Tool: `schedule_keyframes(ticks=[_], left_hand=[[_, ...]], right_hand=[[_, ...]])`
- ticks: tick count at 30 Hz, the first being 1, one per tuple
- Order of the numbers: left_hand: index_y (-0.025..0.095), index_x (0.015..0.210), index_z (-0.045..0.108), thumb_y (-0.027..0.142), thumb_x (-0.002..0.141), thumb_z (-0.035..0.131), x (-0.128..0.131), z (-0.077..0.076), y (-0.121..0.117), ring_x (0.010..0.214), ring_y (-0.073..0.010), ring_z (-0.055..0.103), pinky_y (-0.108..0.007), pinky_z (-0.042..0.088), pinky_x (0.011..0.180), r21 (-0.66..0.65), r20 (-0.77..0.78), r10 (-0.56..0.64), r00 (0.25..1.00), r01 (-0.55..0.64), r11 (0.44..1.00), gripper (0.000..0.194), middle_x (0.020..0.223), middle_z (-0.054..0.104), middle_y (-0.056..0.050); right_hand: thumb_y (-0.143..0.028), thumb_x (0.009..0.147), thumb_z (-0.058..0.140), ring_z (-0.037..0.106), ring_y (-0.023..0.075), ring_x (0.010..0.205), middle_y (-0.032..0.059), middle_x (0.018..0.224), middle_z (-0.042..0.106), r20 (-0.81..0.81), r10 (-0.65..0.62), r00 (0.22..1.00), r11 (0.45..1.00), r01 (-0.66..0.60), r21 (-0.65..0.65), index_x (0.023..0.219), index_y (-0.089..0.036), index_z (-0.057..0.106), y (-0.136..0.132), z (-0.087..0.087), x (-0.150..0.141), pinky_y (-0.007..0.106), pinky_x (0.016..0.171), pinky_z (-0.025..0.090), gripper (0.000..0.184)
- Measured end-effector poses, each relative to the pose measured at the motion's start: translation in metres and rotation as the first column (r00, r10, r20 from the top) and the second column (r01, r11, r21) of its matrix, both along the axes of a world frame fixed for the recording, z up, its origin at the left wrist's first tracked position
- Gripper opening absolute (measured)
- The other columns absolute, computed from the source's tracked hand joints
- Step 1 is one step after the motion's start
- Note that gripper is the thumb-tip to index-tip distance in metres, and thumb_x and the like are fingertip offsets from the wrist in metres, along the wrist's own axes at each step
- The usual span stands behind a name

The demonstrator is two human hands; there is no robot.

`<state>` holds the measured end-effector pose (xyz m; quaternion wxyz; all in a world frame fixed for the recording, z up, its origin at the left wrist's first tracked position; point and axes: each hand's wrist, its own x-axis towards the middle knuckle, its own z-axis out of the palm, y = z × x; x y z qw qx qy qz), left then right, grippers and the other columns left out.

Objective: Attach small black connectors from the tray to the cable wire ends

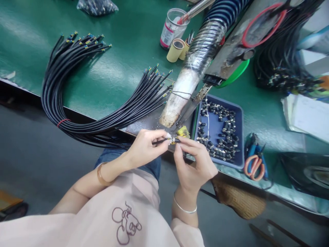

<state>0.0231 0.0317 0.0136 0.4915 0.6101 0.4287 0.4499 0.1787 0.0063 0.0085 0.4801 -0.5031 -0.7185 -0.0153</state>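
Observation:
Between finger and thumb my left hand [150, 145] pinches the end of a black cable [159, 141]. My right hand [194, 157] grips a small black connector [176, 140] whose metal end faces the cable; whether the two touch I cannot tell. Just beyond my fingers lies a yellow piece [183, 132] under the metal tip of an arm-mounted tool [190, 106]. To the left, a tied bundle of black cables [102, 125] fans out its stripped, coloured wire ends. A blue tray [241, 137] of similar connectors stands to the right of my hands.
A foil-wrapped hose [192, 65] hangs over the work spot. Pliers and orange-handled scissors [254, 166] lie right of the tray. Behind stand a plastic cup [168, 34] and a cardboard tube [175, 50]. More cables [277, 58] and papers [311, 113] are at the right.

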Motion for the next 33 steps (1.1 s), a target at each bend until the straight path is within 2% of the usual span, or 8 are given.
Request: schedule_keyframes(ticks=[4,9,11,18,20,24,29,33], left_hand=[[0.015,0.073,0.064,0.017,0.082,0.064,-0.005,0.002,-0.002,0.052,-0.0065,0.04,-0.017,0.033,0.049,-0.023,0.007,-0.02,1.0,0.02,1.0,0.009,0.059,0.052,0.005],[0.013,0.076,0.071,0.019,0.083,0.069,-0.011,0.002,-0.003,0.055,-0.0082,0.05,-0.018,0.042,0.054,0.013,0.059,-0.056,0.997,0.055,0.998,0.01,0.065,0.067,-0.001],[0.013,0.075,0.072,0.02,0.083,0.07,-0.013,0.002,-0.004,0.055,-0.0086,0.051,-0.019,0.043,0.055,-0.016,0.086,-0.072,0.994,0.073,0.997,0.011,0.064,0.067,-0.001],[0.014,0.069,0.061,0.028,0.085,0.068,-0.016,0.005,-0.002,0.049,-0.007,0.048,-0.019,0.042,0.052,-0.312,0.283,-0.15,0.948,0.238,0.92,0.022,0.053,0.055,0.003],[0.014,0.072,0.062,0.028,0.081,0.071,-0.017,0.004,-0.001,0.049,-0.0071,0.049,-0.019,0.043,0.053,-0.345,0.303,-0.135,0.944,0.24,0.907,0.019,0.054,0.057,0.003],[0.013,0.076,0.063,0.025,0.077,0.07,-0.016,0.002,-0.002,0.053,-0.0077,0.055,-0.018,0.045,0.056,-0.384,0.292,-0.087,0.952,0.2,0.901,0.014,0.059,0.063,0.0],[0.013,0.072,0.061,0.025,0.078,0.067,-0.015,0.004,-0.004,0.051,-0.0074,0.052,-0.018,0.043,0.055,-0.367,0.272,-0.091,0.958,0.191,0.91,0.015,0.056,0.06,0.001],[0.015,0.068,0.058,0.026,0.078,0.066,-0.015,0.004,-0.003,0.048,-0.0062,0.047,-0.017,0.038,0.051,-0.352,0.262,-0.09,0.961,0.182,0.918,0.017,0.053,0.056,0.002]], right_hand=[[-0.01,0.084,0.076,0.077,0.0161,0.078,-0.0003,0.085,0.078,-0.134,-0.007,0.991,1.0,0.007,-0.003,0.086,-0.022,0.069,-0.001,-0.004,-0.001,0.029,0.073,0.064,0.014],[-0.021,0.092,0.068,0.075,0.0143,0.063,0.0016,0.082,0.077,-0.388,0.027,0.921,0.944,-0.151,-0.294,0.083,-0.02,0.063,-0.002,0.001,-0.002,0.023,0.058,0.063,0.01],[-0.021,0.094,0.066,0.074,0.0132,0.058,-0.0001,0.078,0.076,-0.397,0.075,0.915,0.921,-0.216,-0.324,0.085,-0.02,0.061,-0.002,0.002,-0.001,0.022,0.055,0.062,0.01],[-0.009,0.091,0.067,0.078,0.0148,0.08,0.0013,0.089,0.079,-0.055,0.157,0.986,0.987,-0.156,0.034,0.095,-0.022,0.063,-0.003,-0.013,-0.002,0.025,0.071,0.064,0.014],[-0.009,0.091,0.067,0.078,0.0153,0.078,0.0018,0.089,0.079,-0.124,0.087,0.988,0.996,-0.085,0.025,0.098,-0.021,0.064,-0.004,-0.014,-0.003,0.024,0.065,0.063,0.014],[-0.011,0.092,0.067,0.068,0.0096,0.051,-0.0034,0.075,0.074,-0.225,-0.06,0.973,0.994,0.079,0.078,0.102,-0.021,0.069,-0.01,-0.008,-0.001,0.018,0.045,0.05,0.014],[-0.011,0.092,0.068,0.053,0.0066,0.044,-0.0065,0.058,0.062,0.143,0.026,0.989,0.999,-0.032,0.038,0.106,-0.022,0.075,-0.015,0.002,-0.001,0.02,0.05,0.044,0.019],[-0.008,0.093,0.065,0.047,0.007,0.046,-0.0067,0.056,0.055,0.218,0.081,0.973,0.996,-0.086,0.012,0.112,-0.021,0.074,-0.013,0.002,-0.003,0.021,0.052,0.04,0.024]])
